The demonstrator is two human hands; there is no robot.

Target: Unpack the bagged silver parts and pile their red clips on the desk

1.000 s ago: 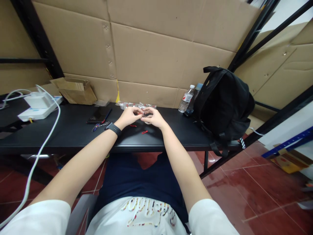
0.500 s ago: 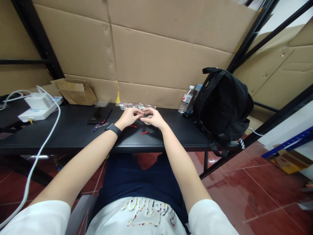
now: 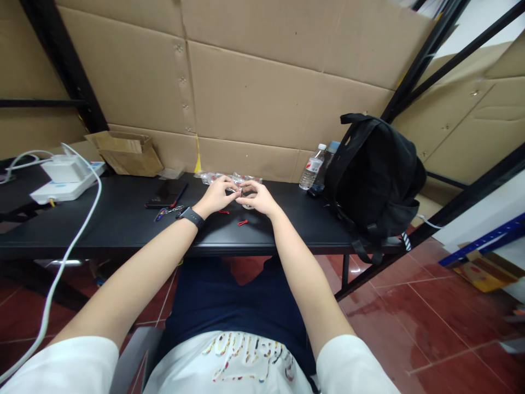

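both hands are raised just above the black table (image 3: 305, 219), palms inward, with the fingers bent and the fingertips brought together. the left hand (image 3: 217, 197) and the right hand (image 3: 261, 198) each pinch at the same small thing (image 3: 240, 190), which shows only as a glint in the gap. its shape is mostly covered by the fingers, and its long axis cannot be told

governing relation: the small thing sits between the two hands, to the right of the left hand and to the left of the right hand, at the fingertips of both; neither hand is clearly nearer

adjacent parts: a red loop (image 3: 243, 222) lies flat on the table, on the person's side of the small thing, its long axis running mostly left to right; the right hand is the nearer of the two. a second red loop (image 3: 223, 212) lies just beside the underside of the left hand, partly covered. a pale round thing (image 3: 248, 207) shows below the right fingers; contact with them cannot be confirmed

surroundings: clear plastic packets (image 3: 210, 178) lie beyond the hands, along the cardboard wall (image 3: 254, 98). a phone (image 3: 164, 194) and keys (image 3: 169, 211) lie left of the left hand, near the watch (image 3: 192, 216) on that wrist
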